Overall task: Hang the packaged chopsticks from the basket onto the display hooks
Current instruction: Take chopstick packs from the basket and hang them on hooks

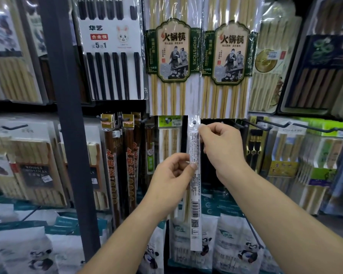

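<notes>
White chopstick packet [195, 186] upright between hands: right hand [220, 147] pinching top, left hand [172, 171] pinching middle.

Print on the narrow clear white-labelled chopstick packet [194, 147] too small to read. Dark spot in its top hole [194, 122] too small to identify. Far left of packet, cream boxed packs [28, 153] blurred. Above packet, tall bamboo chopstick packs [172, 91] cut by top edge.

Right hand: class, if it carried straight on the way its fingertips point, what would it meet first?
Probably the white packet the right hand pinches; beyond it, the green-topped pack, though depth is unclear.
</notes>
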`<act>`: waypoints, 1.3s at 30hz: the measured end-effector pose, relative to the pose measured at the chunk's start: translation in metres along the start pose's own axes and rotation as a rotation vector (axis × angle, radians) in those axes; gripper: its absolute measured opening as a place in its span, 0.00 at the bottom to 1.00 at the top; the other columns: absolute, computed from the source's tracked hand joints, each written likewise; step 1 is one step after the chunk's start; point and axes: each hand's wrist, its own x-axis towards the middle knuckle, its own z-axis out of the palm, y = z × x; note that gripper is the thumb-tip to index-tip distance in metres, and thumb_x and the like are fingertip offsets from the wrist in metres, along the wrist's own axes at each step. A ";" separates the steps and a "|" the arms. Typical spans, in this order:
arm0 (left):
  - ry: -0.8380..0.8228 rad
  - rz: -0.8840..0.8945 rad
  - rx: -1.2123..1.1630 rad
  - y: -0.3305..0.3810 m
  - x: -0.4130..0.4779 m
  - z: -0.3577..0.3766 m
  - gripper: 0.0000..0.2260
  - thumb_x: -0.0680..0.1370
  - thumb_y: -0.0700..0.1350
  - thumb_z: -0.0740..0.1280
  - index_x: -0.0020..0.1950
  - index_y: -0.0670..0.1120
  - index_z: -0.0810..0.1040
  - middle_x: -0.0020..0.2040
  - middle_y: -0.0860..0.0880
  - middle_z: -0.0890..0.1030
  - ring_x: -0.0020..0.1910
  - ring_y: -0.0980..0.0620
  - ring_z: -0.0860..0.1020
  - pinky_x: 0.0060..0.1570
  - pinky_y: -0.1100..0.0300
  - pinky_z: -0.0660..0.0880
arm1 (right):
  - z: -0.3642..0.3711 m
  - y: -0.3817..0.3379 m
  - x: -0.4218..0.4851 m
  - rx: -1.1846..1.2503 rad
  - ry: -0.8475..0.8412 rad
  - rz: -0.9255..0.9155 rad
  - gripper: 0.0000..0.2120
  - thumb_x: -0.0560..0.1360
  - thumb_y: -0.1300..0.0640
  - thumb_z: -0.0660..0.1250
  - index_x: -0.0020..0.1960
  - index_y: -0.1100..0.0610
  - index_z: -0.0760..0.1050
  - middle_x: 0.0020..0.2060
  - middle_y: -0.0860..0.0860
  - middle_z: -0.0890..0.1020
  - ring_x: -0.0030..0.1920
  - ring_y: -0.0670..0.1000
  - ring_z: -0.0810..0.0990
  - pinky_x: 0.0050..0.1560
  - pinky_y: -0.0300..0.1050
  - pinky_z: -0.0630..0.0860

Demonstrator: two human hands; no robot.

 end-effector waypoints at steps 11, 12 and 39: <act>0.009 0.116 0.528 -0.009 0.002 -0.010 0.03 0.81 0.56 0.66 0.52 0.58 0.77 0.47 0.57 0.79 0.45 0.60 0.79 0.45 0.61 0.79 | -0.005 0.024 -0.011 -0.132 -0.013 -0.098 0.08 0.79 0.51 0.68 0.42 0.50 0.79 0.37 0.45 0.82 0.37 0.42 0.79 0.39 0.36 0.76; 0.040 0.155 0.612 -0.009 0.004 -0.011 0.08 0.80 0.60 0.64 0.52 0.58 0.76 0.49 0.59 0.77 0.47 0.61 0.78 0.46 0.62 0.77 | -0.007 0.030 -0.014 -0.149 -0.022 -0.121 0.06 0.79 0.50 0.69 0.44 0.48 0.79 0.38 0.43 0.82 0.38 0.40 0.79 0.38 0.32 0.74; 0.052 -0.227 -0.012 -0.048 0.114 0.041 0.26 0.86 0.59 0.55 0.81 0.49 0.63 0.76 0.47 0.72 0.74 0.49 0.71 0.75 0.52 0.65 | 0.018 0.166 0.042 -0.360 -0.613 -0.276 0.38 0.82 0.38 0.49 0.82 0.52 0.33 0.82 0.47 0.39 0.81 0.41 0.39 0.81 0.44 0.45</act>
